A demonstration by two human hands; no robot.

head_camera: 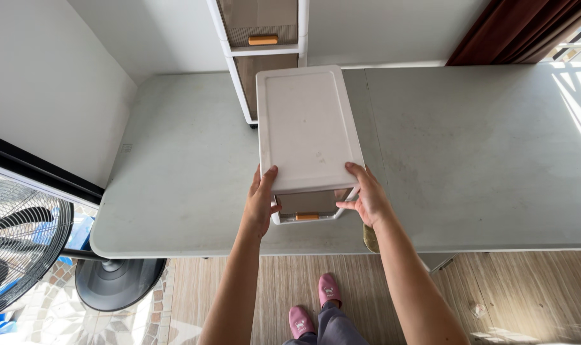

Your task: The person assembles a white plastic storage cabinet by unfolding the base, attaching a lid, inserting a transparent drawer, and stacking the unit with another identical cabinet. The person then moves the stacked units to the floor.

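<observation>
A white plastic drawer unit (306,128) with a flat lid and a brownish translucent drawer with an orange handle (307,216) is held over the grey table (194,185). My left hand (262,199) grips its near left corner. My right hand (365,195) grips its near right corner. Both thumbs lie on the lid. Whether the unit rests on the table or is lifted off it is not clear.
A second white drawer stack (263,45) with orange handles stands at the table's far edge against the wall. A black standing fan (28,243) with a round base is at the left on the floor. Dark red curtain (514,29) hangs at the top right.
</observation>
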